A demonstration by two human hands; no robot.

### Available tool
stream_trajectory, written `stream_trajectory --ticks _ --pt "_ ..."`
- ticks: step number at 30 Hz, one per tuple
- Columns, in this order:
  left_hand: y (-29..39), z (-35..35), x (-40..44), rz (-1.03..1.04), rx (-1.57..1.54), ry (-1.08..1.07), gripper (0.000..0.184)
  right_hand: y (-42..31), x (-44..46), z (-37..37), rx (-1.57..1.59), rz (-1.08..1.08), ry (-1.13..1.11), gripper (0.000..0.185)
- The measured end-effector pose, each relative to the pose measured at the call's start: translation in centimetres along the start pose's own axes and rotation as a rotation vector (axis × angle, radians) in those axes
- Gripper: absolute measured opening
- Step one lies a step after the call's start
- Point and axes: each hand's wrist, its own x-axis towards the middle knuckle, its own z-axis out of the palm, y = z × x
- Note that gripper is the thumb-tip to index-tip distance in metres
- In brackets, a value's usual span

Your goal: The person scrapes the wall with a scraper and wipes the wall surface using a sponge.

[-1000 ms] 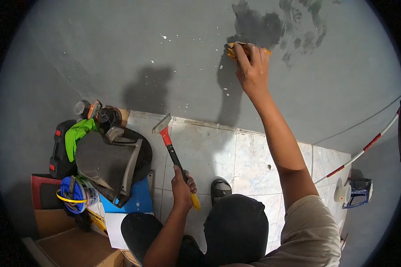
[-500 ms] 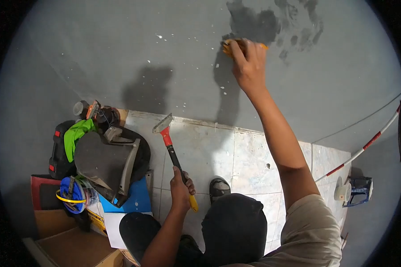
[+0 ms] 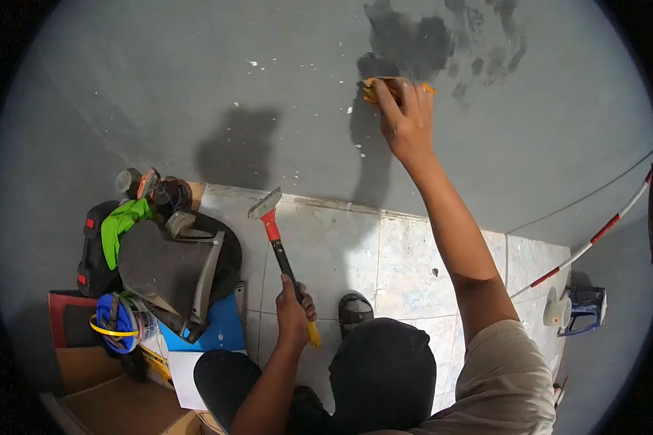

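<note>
My right hand (image 3: 409,116) is closed around a bunched yellow-orange cloth (image 3: 381,88) and presses it to the grey wall (image 3: 152,80). Just above the cloth, a dark damp-looking patch (image 3: 410,43) spreads over the wall, with smaller dark smears to its right. White specks dot the wall to the left of that hand. Lower down, my left hand (image 3: 294,312) grips a long-handled scraper (image 3: 280,255) by its black and yellow handle. The scraper's red neck and metal blade point up, above the floor tiles.
A dark chair (image 3: 163,264) with a green cloth (image 3: 122,225) stands at the left, beside a black case (image 3: 93,250). Nearby are a blue bucket (image 3: 116,319) and a cardboard box (image 3: 123,406). A red-and-white pole (image 3: 605,230) leans at the right, near a dark blue stool (image 3: 584,312).
My right hand has slid slightly down the wall with the cloth, and more of the dark patch shows above it. The left hand and scraper stay nearly still.
</note>
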Motion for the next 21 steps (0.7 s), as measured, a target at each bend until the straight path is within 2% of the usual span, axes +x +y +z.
stream_trajectory --ticks 1,3,5,7,13,16,18,20,21 --pt "-0.5 -0.1 -0.2 -0.023 0.028 0.0 0.058 0.0 0.6 -0.3 -0.011 0.012 -0.012 0.043" --pt "-1.5 -0.4 0.4 -0.053 0.022 -0.025 0.058 -0.1 1.7 -0.4 0.017 0.016 -0.06 0.065" --pt "-1.2 -0.6 0.6 -0.03 -0.014 -0.036 0.057 -0.6 1.0 -0.7 0.036 0.025 -0.017 0.062" --pt "-0.6 0.2 0.1 -0.067 -0.006 -0.049 0.057 -0.5 0.7 -0.9 -0.035 0.036 -0.028 0.033" --pt "-0.6 0.8 0.0 -0.05 0.04 -0.024 0.058 -0.8 1.1 -1.6 0.015 0.014 -0.07 0.032" --pt "-0.7 0.3 -0.1 -0.028 0.016 -0.067 0.057 -0.4 -6.7 -2.9 0.073 0.212 -0.237 0.037" --pt "0.0 0.2 -0.2 -0.005 0.04 -0.044 0.057 -2.9 -10.2 -6.7 0.248 0.543 -0.248 0.035" --pt "0.3 0.1 0.0 0.0 0.081 -0.018 0.057 -4.7 -14.1 -8.9 0.388 0.901 -0.26 0.024" --pt "0.4 0.1 0.2 0.011 0.052 -0.011 0.057 -5.6 -16.4 -9.8 0.381 0.916 -0.267 0.024"
